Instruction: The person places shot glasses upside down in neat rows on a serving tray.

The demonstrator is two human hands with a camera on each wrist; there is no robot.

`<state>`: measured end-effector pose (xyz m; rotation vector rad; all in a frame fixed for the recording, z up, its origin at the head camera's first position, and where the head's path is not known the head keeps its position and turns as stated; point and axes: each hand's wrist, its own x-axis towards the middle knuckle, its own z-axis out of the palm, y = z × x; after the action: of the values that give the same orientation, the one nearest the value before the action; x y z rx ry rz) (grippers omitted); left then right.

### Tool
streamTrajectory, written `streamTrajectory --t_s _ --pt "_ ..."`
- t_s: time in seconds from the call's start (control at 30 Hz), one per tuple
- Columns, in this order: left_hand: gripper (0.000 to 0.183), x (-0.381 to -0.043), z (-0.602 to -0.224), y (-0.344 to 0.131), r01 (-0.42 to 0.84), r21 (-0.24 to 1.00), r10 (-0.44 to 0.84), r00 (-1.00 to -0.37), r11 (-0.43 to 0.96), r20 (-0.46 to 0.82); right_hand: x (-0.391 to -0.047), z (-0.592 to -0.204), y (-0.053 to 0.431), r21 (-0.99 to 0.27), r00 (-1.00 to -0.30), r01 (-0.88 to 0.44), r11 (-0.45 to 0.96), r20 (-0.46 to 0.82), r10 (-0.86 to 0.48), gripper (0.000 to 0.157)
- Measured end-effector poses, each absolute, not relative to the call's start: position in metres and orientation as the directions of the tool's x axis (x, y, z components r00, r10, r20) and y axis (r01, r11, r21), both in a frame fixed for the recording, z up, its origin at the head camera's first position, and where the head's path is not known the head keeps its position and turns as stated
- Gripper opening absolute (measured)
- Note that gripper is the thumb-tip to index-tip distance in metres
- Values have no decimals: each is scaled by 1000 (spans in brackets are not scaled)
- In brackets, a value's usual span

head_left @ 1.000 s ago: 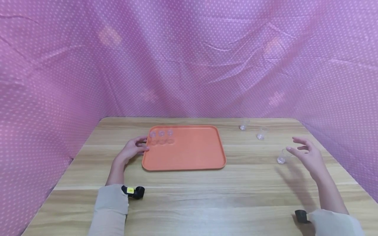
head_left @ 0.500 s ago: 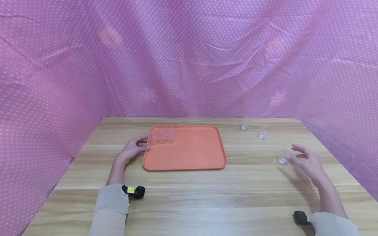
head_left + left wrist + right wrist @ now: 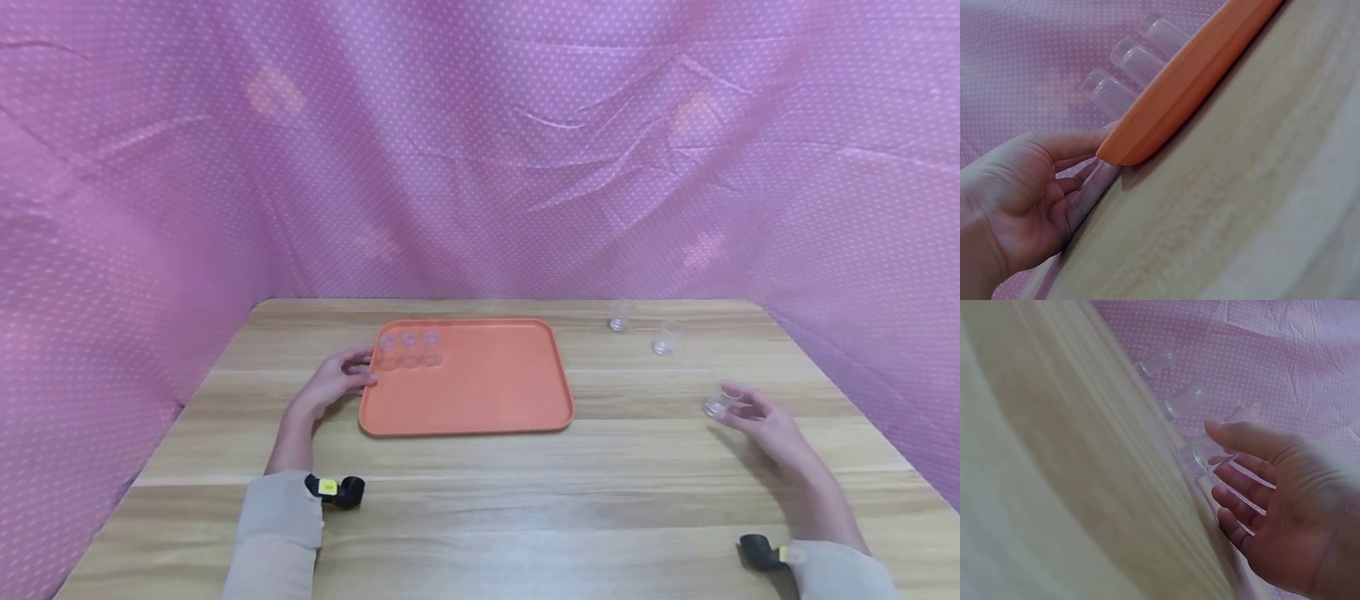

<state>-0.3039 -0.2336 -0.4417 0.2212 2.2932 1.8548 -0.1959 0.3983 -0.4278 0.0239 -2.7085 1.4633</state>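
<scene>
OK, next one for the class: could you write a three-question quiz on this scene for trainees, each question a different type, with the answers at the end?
1. Multiple choice. What is the right hand holding?
A) a spoon
B) a glass
C) a plate

2. Counting. How many glasses are on the orange tray?

3. Fill in the missing word, from the person's own side: the left hand touches the ___ edge of the orange tray.

Key
1. B
2. Three
3. left
</scene>
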Motion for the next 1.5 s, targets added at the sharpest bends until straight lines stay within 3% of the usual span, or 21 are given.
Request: streamTrajectory --t_s 0.4,0.77,1.5 --pt "66 -301 -440 -238 7 972 230 -972 236 -49 -206 -437 396 -751 -985 -104 653 169 38 52" --pt "67 -300 -439 -236 9 972 236 -970 237 -49 -208 -438 393 -694 -991 11 720 89 101 56" --pt "65 -302 -438 -233 -9 968 229 -971 250 -68 -204 -439 392 -691 -986 -2 723 123 115 49"
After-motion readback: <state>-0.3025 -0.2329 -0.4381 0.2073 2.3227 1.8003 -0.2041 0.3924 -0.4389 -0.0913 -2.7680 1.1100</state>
